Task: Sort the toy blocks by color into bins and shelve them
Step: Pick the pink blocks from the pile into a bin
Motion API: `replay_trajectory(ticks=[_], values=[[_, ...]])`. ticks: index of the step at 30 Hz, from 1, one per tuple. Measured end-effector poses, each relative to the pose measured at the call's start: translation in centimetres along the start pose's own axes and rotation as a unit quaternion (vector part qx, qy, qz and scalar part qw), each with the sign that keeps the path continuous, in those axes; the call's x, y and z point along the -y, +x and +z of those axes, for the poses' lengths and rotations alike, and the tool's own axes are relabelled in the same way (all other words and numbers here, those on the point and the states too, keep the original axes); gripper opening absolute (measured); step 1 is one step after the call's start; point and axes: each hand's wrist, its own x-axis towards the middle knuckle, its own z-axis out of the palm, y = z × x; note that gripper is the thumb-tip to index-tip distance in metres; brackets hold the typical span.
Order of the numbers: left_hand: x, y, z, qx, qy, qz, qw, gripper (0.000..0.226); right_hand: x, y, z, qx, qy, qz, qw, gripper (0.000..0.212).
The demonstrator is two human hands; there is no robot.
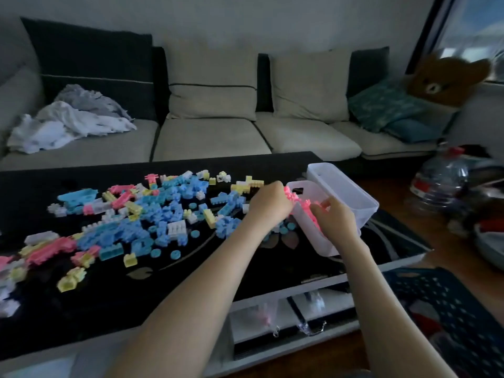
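The left hand [268, 203] is curled around a clump of pink blocks [293, 196] at the left rim of the near bin [316, 238]. The right hand [334, 216] reaches into the same bin from its right side, fingers bent and pinching the pink pieces inside. This clear plastic bin sits tilted at the right end of the black counter [109, 296] and holds only pink pieces. A second clear bin [351, 192] stands touching it on the far side, at the counter's far right corner; what it holds cannot be told. Loose blocks [152, 214] in blue, yellow, white and pink lie scattered across the middle and left of the counter.
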Motion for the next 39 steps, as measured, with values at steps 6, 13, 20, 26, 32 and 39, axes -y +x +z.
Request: replay_trajectory(ticks=[6,13,20,26,32,39], values=[[-1.1,1.6,3.6,-0.024,-0.125,-0.045,0.991,0.031,-2.7,1.5,0.2,0.060,-0.128,-0.010,0.990,0.041],[-2.2,3.4,5.0,-0.051,-0.207,-0.067,0.975,0.043,-2.5,1.5,0.6,0.156,-0.197,-0.096,0.963,0.053],[-2.1,4.8,5.1,0.023,-0.216,-0.072,0.973,0.014,-2.0,1.8,0.0,0.173,-0.182,-0.080,0.965,0.026],[-2.8,5.2,5.7,0.017,-0.226,-0.085,0.970,0.029,-2.4,2.5,-0.3,0.175,-0.172,-0.054,0.968,0.030],[-3.5,5.7,6.3,-0.015,-0.262,-0.118,0.958,0.045,-2.3,2.4,-0.9,0.123,-0.184,-0.047,0.974,0.048],[-4.0,5.5,6.8,0.053,-0.294,-0.123,0.947,0.058,-2.6,2.3,-0.7,0.109,-0.043,-0.058,0.991,0.050]])
